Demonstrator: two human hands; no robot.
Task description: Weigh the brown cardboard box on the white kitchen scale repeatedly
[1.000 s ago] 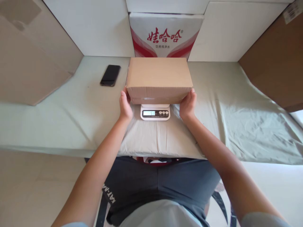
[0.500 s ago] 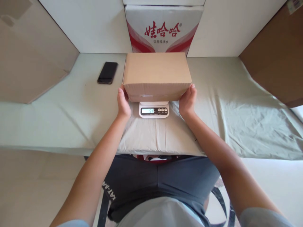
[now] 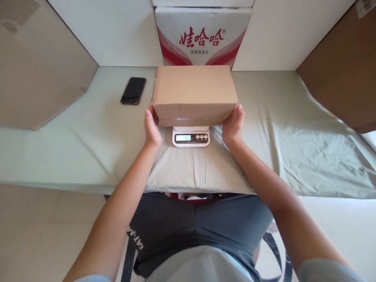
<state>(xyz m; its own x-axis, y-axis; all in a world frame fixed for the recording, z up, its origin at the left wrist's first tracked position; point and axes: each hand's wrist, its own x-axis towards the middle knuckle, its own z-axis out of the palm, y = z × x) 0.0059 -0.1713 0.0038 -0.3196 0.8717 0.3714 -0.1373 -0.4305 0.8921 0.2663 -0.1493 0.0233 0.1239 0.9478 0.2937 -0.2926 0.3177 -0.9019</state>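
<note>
A brown cardboard box (image 3: 195, 86) sits level over a white digital kitchen scale (image 3: 190, 141), hiding most of its platform. The scale's lit display and its row of buttons show in front of the box. At the box's near left corner, my left hand (image 3: 152, 128) is around the side, its thumb pointing up and its fingers mostly hidden. My right hand (image 3: 233, 125) holds the near right corner in the same way, thumb up along the edge. Both palms face inward with the box between them.
A black phone (image 3: 133, 91) lies left of the box on the pale green cloth (image 3: 102, 156). Behind stands a white and red carton (image 3: 202, 37) against white panels. Large cardboard pieces rise at the left (image 3: 38, 70) and right (image 3: 340, 66).
My left hand has shifted very slightly to the left. The box, the scale and my right hand look the same, and the display's reading appears unchanged.
</note>
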